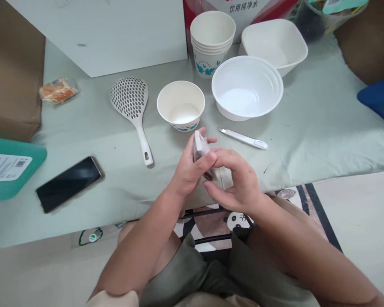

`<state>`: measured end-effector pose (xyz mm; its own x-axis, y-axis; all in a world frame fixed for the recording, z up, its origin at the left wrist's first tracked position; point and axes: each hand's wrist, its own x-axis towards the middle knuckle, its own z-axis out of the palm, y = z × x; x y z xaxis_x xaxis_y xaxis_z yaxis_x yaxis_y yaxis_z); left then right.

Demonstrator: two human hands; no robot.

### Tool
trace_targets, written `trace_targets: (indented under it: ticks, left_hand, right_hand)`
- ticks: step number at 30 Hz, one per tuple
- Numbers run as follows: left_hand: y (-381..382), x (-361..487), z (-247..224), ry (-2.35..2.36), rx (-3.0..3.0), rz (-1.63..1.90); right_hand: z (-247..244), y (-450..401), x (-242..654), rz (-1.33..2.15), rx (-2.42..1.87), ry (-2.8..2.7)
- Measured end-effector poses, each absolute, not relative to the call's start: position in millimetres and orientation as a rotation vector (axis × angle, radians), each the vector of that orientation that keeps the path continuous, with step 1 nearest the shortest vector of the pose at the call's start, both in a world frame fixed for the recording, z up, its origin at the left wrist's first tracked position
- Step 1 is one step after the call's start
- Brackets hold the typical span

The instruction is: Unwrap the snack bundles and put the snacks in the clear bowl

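Observation:
My left hand (188, 164) is closed around a small clear plastic packet (201, 147), pale at its upper end and dark lower down. What is inside it I cannot make out. My right hand (238, 181) has its thumb and bent index finger at the near side of the same packet, the fingers partly hiding it. Just beyond the hands stands a white paper bowl (181, 104) with a blue leaf print. A white utility knife (243, 138), its blade tip showing, lies to the right of the bowl.
A slotted skimmer (131, 100), a phone (69, 183), a wrapped snack (58, 91) and a green container (13, 168) are on the left. Stacked paper bowls (213, 42), a round plastic bowl (247, 87) and a squarish bowl (275, 42) stand at the back, before large boxes (124, 34).

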<state>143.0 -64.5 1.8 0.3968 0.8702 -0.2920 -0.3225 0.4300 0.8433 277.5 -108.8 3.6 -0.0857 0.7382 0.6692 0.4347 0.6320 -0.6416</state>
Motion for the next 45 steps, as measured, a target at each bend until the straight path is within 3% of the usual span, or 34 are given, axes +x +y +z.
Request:
trace_targets:
  ticks: [3, 8, 14, 18, 24, 32, 45]
  left_hand:
    - [-65.6, 146.2, -6.9, 0.819, 0.675, 0.822]
    - [-55.7, 146.0, -11.4, 0.728, 0.558, 0.773]
    - [-43.0, 144.3, -11.6, 0.728, 0.469, 0.826]
    - [-46.1, 141.3, -14.7, 0.771, 0.426, 0.798]
    - [-48.7, 127.3, -15.5, 0.806, 0.424, 0.76]
    - [-43.2, 117.6, -13.4, 0.832, 0.494, 0.832]
    - [-46.5, 126.1, -19.2, 0.739, 0.618, 0.871]
  right_hand:
    - [-0.1, -108.9, 302.8, 0.418, -1.05, -1.775]
    - [-26.1, -96.4, 345.3, 0.022, -1.736, -1.664]
    - [-49.5, -80.3, 359.1, 0.027, -2.125, -1.795]
    - [-41.5, -80.5, 348.9, 0.188, -2.028, -1.731]
    - [-15.3, -98.0, 319.6, 0.808, -1.811, -1.285]
    - [-28.2, -123.5, 275.2, 1.501, -1.3, -1.08]
    - [-23.3, -113.7, 263.3, 1.74, -1.218, -0.936]
